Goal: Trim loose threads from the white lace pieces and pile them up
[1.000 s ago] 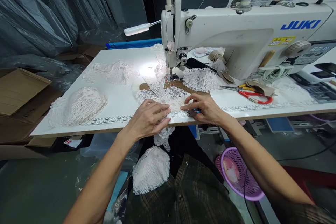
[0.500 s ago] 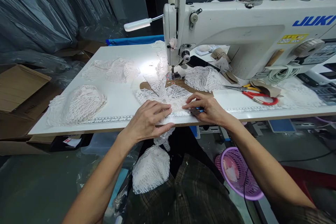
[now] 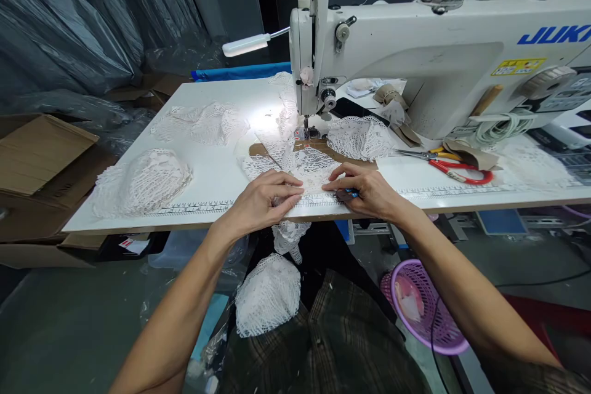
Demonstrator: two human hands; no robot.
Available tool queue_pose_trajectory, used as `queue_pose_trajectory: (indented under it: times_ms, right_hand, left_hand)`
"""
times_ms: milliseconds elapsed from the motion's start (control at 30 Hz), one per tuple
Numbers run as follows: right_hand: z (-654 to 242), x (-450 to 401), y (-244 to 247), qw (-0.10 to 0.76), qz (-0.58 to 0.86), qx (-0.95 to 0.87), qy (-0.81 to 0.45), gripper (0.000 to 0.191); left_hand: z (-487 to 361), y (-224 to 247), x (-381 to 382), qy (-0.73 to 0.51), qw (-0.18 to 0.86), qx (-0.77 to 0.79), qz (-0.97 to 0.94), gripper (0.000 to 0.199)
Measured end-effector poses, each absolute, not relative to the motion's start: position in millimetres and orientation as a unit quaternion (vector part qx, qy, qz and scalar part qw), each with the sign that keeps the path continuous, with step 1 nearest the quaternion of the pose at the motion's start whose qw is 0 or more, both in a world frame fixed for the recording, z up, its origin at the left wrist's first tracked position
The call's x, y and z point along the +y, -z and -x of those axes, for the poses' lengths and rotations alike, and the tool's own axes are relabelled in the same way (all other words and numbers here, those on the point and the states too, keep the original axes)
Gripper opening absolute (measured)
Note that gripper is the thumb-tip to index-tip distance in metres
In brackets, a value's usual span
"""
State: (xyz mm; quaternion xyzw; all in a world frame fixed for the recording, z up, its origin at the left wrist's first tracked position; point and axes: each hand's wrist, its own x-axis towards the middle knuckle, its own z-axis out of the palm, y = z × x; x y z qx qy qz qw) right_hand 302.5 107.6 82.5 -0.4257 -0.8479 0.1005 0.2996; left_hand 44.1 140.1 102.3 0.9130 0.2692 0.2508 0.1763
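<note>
White lace fabric (image 3: pixel 314 165) lies on the table in front of the sewing machine's needle, with part of it hanging over the front edge toward the lap. My left hand (image 3: pixel 266 197) pinches the near edge of this lace, thumb and fingers brought together. On the other side, my right hand (image 3: pixel 367 189) presses the lace edge with thumb and index finger. Its curled fingers hold a small blue object (image 3: pixel 351 192), mostly hidden, whose kind I cannot make out. A brown piece (image 3: pixel 323 146) lies partly under the lace. One white lace cup (image 3: pixel 268 295) rests on my lap.
The white sewing machine (image 3: pixel 415 43) stands behind the lace. Red-handled scissors (image 3: pixel 462 171) lie to the right. Lace cups (image 3: pixel 157 181) and lace pieces (image 3: pixel 203 123) lie left. A purple basket (image 3: pixel 429 308) is on the floor, and cardboard boxes (image 3: pixel 41 154) stand left of the table.
My left thumb has moved up against the fingers at the lace edge. My right hand stays almost in place. The whole view has shifted slightly.
</note>
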Motion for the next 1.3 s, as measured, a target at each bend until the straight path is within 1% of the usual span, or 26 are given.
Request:
queue_pose_trajectory:
  times_ms: [100, 300, 467, 667, 933, 1067, 1300]
  right_hand:
    - [-303, 107, -81, 0.298, 0.432, -0.846, -0.095, 0.035]
    - [-304, 106, -79, 0.284, 0.445, -0.845, -0.087, 0.042]
    - [-305, 106, -78, 0.278, 0.446, -0.845, -0.095, 0.041]
    - [-305, 105, -79, 0.284, 0.45, -0.84, -0.103, 0.039]
    - [-305, 105, -79, 0.289, 0.448, -0.84, -0.102, 0.038]
    - [-304, 105, -78, 0.291, 0.444, -0.843, -0.09, 0.038]
    - [-305, 105, -77, 0.295, 0.44, -0.844, -0.085, 0.038]
  left_hand:
    - [-47, -103, 144, -0.246, 0.187, 0.272, -0.911, 0.02]
    - [-48, -102, 148, -0.249, 0.171, 0.27, -0.914, 0.017]
    - [-45, -100, 147, -0.263, 0.164, 0.251, -0.917, 0.018]
    - [-47, -104, 149, -0.235, 0.146, 0.246, -0.929, 0.017]
    - [-48, -104, 153, -0.238, 0.118, 0.228, -0.937, 0.018]
    - [-47, -105, 152, -0.233, 0.087, 0.208, -0.946, 0.017]
    - [-42, -107, 144, -0.211, -0.004, 0.168, -0.963, 0.019]
